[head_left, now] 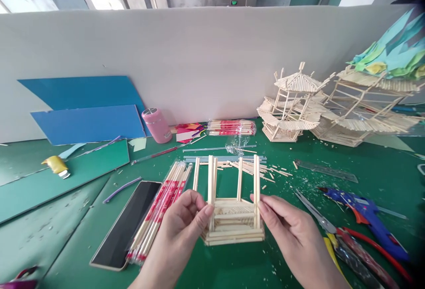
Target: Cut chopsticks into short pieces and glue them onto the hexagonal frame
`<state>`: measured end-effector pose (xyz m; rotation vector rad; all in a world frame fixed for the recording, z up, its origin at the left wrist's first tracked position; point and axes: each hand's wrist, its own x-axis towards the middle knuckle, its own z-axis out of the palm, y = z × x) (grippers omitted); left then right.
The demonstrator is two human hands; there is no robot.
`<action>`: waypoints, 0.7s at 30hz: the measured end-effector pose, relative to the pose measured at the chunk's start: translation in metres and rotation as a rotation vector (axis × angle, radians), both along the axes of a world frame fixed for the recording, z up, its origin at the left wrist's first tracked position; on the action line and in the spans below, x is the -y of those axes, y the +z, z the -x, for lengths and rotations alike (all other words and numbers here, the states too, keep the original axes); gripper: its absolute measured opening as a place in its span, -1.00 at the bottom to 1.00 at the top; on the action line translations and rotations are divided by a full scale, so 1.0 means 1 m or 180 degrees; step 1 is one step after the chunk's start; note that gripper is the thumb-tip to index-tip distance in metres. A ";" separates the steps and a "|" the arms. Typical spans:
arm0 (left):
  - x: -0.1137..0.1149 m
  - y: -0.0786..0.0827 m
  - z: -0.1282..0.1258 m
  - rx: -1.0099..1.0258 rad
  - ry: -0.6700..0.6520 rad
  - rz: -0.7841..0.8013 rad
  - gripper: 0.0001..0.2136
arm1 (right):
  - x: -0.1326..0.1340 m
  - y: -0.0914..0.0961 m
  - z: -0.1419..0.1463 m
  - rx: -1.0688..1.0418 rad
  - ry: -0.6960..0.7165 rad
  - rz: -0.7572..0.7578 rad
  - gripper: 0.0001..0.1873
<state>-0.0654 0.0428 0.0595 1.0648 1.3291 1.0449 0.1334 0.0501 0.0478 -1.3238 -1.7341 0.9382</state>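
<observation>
Stick-built pavilion frame (236, 237) sits low in the centre of the view, upright between both hands, over the green surface (234, 271); can't tell if its base takes full weight there. Left hand (177, 233): fingers narrow, pinching left front post (210, 178), thumb on the near side. Right hand (294, 229): fingers likewise closed on right front post (256, 176), thumb and index near its lower half.

Main risk: posts stand with free tops, no rail joining them up there, so uneven squeeze or a sideways push would likely lean one or crack its joint at the base. Pulling the two hands apart could splay the front pair; lifting by posts alone might tear them off the base rails. Rear posts look thin and untouched, easy to knock with knuckles.

Further out: loose cut sticks (255, 167) lie behind the frame; sliding it back could ride onto them and tilt it. Wrapped chopstick bundle (159, 209) is just beside the left hand, phone (128, 222) beyond; a wide elbow swing might shove both. Blue glue gun (367, 213) lies right of the right hand, tip pointing inward; if hot, a careless reach could burn.
</observation>
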 end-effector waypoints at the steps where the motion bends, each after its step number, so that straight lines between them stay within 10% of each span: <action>1: 0.000 0.000 0.000 -0.0021 0.0003 -0.0003 -0.68 | 0.000 0.001 0.000 -0.0029 0.0010 0.0021 -0.75; 21: -0.003 0.006 -0.005 0.0069 0.0298 0.0110 -0.76 | 0.001 0.003 0.003 -0.0081 0.0176 0.0072 -0.85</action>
